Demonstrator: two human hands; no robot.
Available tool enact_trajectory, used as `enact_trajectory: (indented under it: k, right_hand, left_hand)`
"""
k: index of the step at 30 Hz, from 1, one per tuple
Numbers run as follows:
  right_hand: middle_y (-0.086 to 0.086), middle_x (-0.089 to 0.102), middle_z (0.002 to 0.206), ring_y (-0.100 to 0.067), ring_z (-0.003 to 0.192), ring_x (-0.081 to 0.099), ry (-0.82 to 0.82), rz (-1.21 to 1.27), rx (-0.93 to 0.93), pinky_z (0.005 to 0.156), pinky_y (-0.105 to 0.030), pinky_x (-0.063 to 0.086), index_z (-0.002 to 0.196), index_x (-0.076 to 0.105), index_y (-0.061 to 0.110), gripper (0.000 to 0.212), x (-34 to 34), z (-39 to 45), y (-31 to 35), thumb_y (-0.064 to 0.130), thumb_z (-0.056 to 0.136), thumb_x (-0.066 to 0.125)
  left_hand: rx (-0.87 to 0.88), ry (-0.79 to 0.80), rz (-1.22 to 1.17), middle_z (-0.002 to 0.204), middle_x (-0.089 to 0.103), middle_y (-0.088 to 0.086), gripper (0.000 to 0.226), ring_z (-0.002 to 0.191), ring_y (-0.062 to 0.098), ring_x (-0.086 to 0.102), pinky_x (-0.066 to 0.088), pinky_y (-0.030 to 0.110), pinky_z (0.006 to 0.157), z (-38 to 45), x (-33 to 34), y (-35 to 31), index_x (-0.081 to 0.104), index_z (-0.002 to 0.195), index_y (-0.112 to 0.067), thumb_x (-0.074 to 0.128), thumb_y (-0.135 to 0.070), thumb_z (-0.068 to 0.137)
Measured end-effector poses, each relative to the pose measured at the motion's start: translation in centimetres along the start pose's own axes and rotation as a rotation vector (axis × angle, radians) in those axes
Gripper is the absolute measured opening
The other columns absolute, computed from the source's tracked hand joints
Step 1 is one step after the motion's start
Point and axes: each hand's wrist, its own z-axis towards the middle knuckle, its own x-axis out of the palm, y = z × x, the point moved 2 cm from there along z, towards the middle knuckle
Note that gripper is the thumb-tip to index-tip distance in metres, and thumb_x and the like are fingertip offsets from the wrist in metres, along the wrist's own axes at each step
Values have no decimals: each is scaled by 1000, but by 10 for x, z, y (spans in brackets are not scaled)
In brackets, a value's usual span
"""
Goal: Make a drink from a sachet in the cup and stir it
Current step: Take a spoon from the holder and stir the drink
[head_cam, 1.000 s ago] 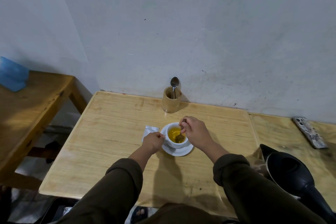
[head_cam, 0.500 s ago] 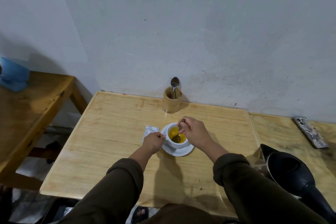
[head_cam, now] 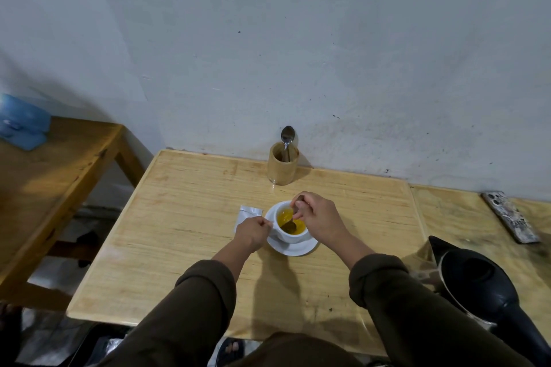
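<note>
Over table [head_cam: 185, 235], hands curled at cup [head_cam: 293, 236].

**What the view hides or cuts off**

The left hand [head_cam: 252, 232] covers the cup's [head_cam: 293, 236] handle side and the sachet's [head_cam: 248, 215] near corner, so the grip cannot be made out. The right hand [head_cam: 317, 217] hides the spoon's [head_cam: 288, 225] handle; its bowl is a dark blur under the yellow liquid. The kettle [head_cam: 489, 298], at the table's [head_cam: 185, 235] right edge, runs out of frame at the lower right. A blue object [head_cam: 22, 122] on the side table is cut by the left edge. The patterned slab [head_cam: 510, 220] by the wall is unidentifiable.
</note>
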Motion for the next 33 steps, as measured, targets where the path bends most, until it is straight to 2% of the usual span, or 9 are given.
enact_trajectory:
  k: [4, 8, 12, 15, 19, 24, 30, 33]
  right_hand:
    - [-11, 64, 95, -25, 86, 63, -60, -146, -28, 81, -42, 54, 91, 63, 12, 21, 0, 2, -4, 11, 95, 43]
    - [-9, 69, 104, -21, 95, 63, -81, -88, -52, 87, -36, 52, 100, 68, 10, 21, 2, 0, -5, 9, 94, 48]
    - [-7, 71, 94, -17, 85, 69, -32, 52, -24, 84, -31, 55, 94, 67, 10, 19, 3, -3, -3, 8, 94, 48]
    - [-10, 66, 90, -21, 79, 68, -16, 19, -16, 78, -34, 55, 89, 63, 9, 19, 2, -2, -2, 9, 95, 44]
    - [-10, 64, 95, -23, 86, 63, -85, -113, -27, 80, -38, 53, 91, 64, 12, 20, 1, 1, -6, 12, 95, 44]
    - [-6, 70, 105, -14, 95, 60, -87, -39, -56, 86, -24, 46, 101, 69, 11, 22, 2, -4, -7, 7, 93, 49]
    - [-5, 69, 83, -17, 80, 69, -22, 82, 2, 84, -37, 57, 91, 65, 11, 19, 2, -4, -5, 8, 94, 47]
    - [-12, 65, 86, -25, 79, 66, -44, 9, -15, 79, -37, 55, 87, 62, 10, 19, 0, -2, -5, 7, 94, 44]
  left_hand:
    - [4, 0, 11, 132, 60, 11, 40, 122, 27, 53, 42, 30, 100, 0, 0, 1, 59, 127, -12, 37, -32, 99]
    - [2, -1, 7, 131, 60, 11, 40, 122, 27, 54, 42, 30, 99, 0, 0, 1, 58, 127, -12, 37, -32, 99]
    - [10, 0, 10, 132, 60, 11, 40, 122, 27, 54, 42, 29, 98, -1, 0, 1, 57, 128, -13, 37, -32, 100]
    - [7, 6, 9, 133, 59, 11, 40, 122, 27, 54, 43, 30, 98, 0, 0, 1, 57, 128, -13, 37, -32, 99]
    - [1, 7, 10, 133, 59, 11, 41, 122, 27, 54, 43, 30, 98, 1, 0, 1, 58, 128, -13, 37, -33, 99]
    - [1, 3, 8, 132, 60, 11, 40, 121, 27, 54, 42, 30, 99, 1, 1, 1, 58, 127, -13, 37, -33, 99]
    - [8, 1, 3, 133, 59, 11, 41, 123, 27, 53, 42, 30, 100, 0, 1, 1, 57, 129, -12, 36, -32, 100]
    - [5, 2, -3, 133, 58, 12, 41, 123, 27, 53, 42, 30, 99, 1, 1, 1, 57, 129, -11, 36, -32, 100]
